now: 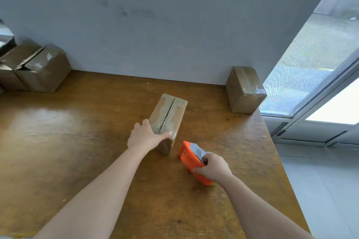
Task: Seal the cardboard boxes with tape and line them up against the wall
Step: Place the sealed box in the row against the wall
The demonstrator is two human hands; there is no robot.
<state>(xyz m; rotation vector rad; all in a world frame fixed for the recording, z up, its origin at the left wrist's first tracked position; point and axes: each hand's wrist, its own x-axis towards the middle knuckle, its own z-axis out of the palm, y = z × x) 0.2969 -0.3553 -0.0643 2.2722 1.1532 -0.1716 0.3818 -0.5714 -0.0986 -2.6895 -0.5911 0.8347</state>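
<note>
Right hand (213, 168) is wrapped tight around the orange tape dispenser (189, 158), fingers curled over its grey top, thumb on the near side, and the dispenser sits low over the table just to the right of the box's near end, not touching it as far as I can tell. Left hand (144, 136) is planted on the near left corner of the cardboard box (169, 116), fingers laid pretty much flat along the near top edge and thumb up along the left edge, so it's pressing down more than grabbing. That box lies lengthwise in the middle of the wooden table (77, 141), well clear of the wall (155, 25), with its top seam still showing as a dark gap and some old tape residue around it. Over at the back right corner a sealed box (244, 89) stands against the wall, shiny clear tape over its top. Far left, a couple of boxes with loose flaps (42, 70) sit bunched together by the wall too. Glass door (320, 64) is off to the right of the table.
</note>
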